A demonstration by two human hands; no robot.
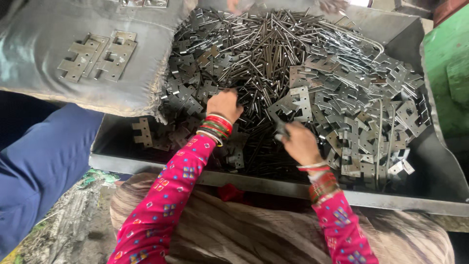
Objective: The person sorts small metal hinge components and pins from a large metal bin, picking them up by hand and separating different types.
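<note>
Both hands dig in the metal tray (273,185): the left hand (223,104) curls into thin pins (259,54), and the right hand (299,142) pinches a small hinge piece (281,131).

We have a single view, worn on the head, looking steeply down and forward from close above. Near us lie our own sleeves and lap; the metal tray (146,164) fills the middle and runs to the far edge. With only this one camera, no second view shares the scene.
</note>
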